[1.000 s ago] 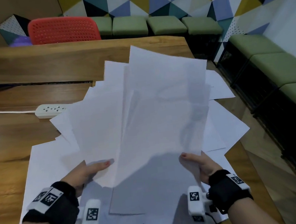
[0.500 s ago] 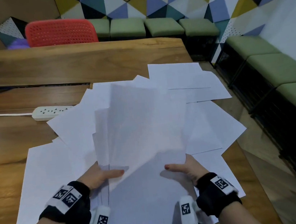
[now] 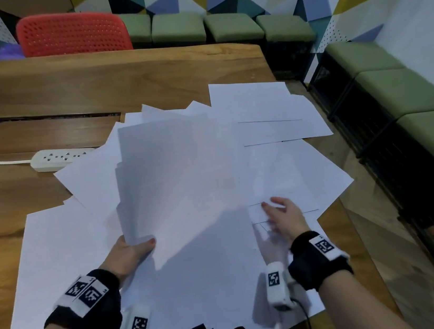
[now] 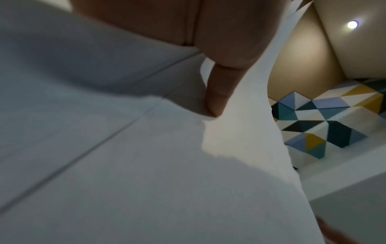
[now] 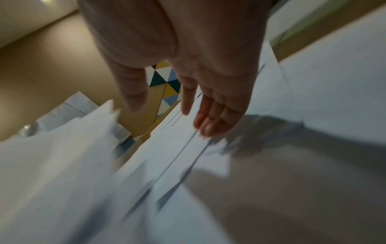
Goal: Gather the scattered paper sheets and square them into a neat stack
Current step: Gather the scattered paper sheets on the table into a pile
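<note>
Many white paper sheets lie scattered and overlapping on the wooden table. My left hand grips a loose bundle of sheets by its near left corner, thumb on top, and holds it tilted above the others. In the left wrist view a finger presses under the held paper. My right hand is off the bundle, fingers straight and spread, just above loose sheets at the right. The right wrist view shows the flat hand over overlapped sheet edges.
A white power strip with its cord lies at the left, partly under paper. A red chair and green cushioned benches stand beyond the table. The table's right edge drops to the floor close to my right hand.
The bundle, first raised high in both hands, came down toward the table. My right hand let go of it and moved right over the loose sheets; my left hand kept its hold.
</note>
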Available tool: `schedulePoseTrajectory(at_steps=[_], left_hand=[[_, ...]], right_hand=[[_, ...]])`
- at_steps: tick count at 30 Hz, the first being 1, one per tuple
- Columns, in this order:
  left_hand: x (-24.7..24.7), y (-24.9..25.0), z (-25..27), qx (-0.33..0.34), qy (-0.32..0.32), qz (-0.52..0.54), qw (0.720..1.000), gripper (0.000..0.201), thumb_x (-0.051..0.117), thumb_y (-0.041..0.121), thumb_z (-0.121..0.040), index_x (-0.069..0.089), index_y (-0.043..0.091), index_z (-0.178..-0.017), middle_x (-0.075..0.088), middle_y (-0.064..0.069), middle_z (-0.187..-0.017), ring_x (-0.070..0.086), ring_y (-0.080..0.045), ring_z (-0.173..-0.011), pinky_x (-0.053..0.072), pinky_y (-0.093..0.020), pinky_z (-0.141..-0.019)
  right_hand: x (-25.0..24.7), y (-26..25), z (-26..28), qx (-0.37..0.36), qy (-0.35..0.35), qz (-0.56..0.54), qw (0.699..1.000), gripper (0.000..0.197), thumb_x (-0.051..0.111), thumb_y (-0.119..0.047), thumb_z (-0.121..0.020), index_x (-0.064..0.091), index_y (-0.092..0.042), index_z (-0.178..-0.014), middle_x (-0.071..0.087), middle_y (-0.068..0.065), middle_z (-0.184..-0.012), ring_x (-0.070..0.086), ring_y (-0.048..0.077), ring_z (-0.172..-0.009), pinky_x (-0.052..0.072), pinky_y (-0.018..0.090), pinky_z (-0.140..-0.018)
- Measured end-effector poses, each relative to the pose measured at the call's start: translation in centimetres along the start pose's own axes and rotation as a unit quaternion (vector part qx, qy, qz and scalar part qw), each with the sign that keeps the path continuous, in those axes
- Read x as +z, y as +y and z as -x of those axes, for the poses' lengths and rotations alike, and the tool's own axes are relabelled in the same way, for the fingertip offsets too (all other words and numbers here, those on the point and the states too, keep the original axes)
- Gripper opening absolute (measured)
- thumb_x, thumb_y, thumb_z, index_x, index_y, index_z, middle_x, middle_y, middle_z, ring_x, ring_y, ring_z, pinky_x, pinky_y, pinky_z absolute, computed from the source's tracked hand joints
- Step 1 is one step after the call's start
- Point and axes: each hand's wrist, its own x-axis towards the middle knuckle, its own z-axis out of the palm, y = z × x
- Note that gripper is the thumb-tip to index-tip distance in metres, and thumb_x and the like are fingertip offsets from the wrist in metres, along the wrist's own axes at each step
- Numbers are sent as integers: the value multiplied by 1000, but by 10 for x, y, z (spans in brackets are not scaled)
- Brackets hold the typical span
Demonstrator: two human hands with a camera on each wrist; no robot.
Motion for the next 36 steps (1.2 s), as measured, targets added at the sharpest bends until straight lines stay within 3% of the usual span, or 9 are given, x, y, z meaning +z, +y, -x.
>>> schedulePoseTrajectory(at_steps=[3, 7, 11, 13, 20, 26, 29, 32, 36], left_hand=[[-12, -3, -8, -11, 40, -2, 999, 28, 67, 1, -79, 59, -11, -103, 63, -22, -83, 60, -32, -73, 52, -33, -61], [-23, -5, -15, -40, 66, 33, 997, 27, 61, 0, -83, 58, -9, -109, 65, -19, -88, 64, -29, -71, 56, -28, -57], [-22, -4, -17, -62, 72, 41, 995, 37, 61, 1, -83, 55, -9, -118, 63, -23, -106, 60, -36, -94, 46, -45, -92], [-20, -3, -17, -71, 73, 36, 994, 38, 62, 1, -82, 55, -9, -118, 63, -23, -106, 59, -37, -97, 42, -48, -100], [-19, -4, -22, -93, 74, 43, 992, 35, 63, 2, -81, 58, -6, -116, 65, -21, -111, 58, -39, -110, 37, -50, -106], [-23, 1, -23, -95, 63, 36, 993, 36, 71, 2, -72, 62, -1, -107, 67, -17, -102, 59, -38, -104, 39, -49, -104], [-32, 10, -23, -90, 66, 50, 993, 14, 61, 1, -81, 64, 2, -95, 70, -14, -88, 61, -37, -94, 41, -48, -99], [-38, 15, -25, -84, 82, 61, 991, 12, 60, 2, -82, 64, 3, -94, 67, -15, -97, 59, -36, -99, 37, -49, -105], [-35, 14, -25, -94, 78, 62, 991, 16, 60, 1, -82, 64, 0, -97, 71, -14, -87, 61, -36, -95, 44, -47, -96]], right_hand=[[-35, -4, -24, 7, 126, 148, 981, 50, 64, -24, -85, 46, -10, -130, 46, 20, -134, 50, 35, -117, 42, 39, -96], [-58, -12, -43, 56, 186, 229, 954, 58, 62, -29, -83, 39, -15, -135, 35, 20, -141, 41, 39, -124, 41, 43, -97], [-59, -18, -59, 79, 167, 258, 948, 62, 59, -34, -83, 36, -16, -137, 35, 17, -142, 39, 37, -127, 38, 43, -97], [-55, -21, -65, 85, 157, 262, 948, 60, 60, -34, -83, 37, -14, -135, 36, 17, -142, 39, 38, -127, 37, 43, -97], [-19, -22, -62, 21, 26, 328, 944, 28, 57, -9, -85, 50, -3, -112, 60, 19, -115, 52, 29, -91, 39, 29, -75], [5, -13, -42, 2, -109, 386, 916, 28, 61, -6, -78, 54, 6, -102, 65, 22, -106, 62, 33, -95, 49, 36, -78], [-5, -23, -54, 20, -110, 350, 930, 28, 70, -15, -76, 54, -1, -94, 65, 19, -101, 63, 35, -98, 51, 42, -87], [-4, -44, -75, 32, -55, 281, 958, 49, 72, -39, -74, 53, -10, -109, 61, 18, -117, 58, 27, -95, 50, 43, -91], [28, -65, -85, 16, 14, 285, 958, 91, 72, -44, -74, 21, -13, -142, 35, 18, -144, 40, 36, -128, 38, 43, -100]])
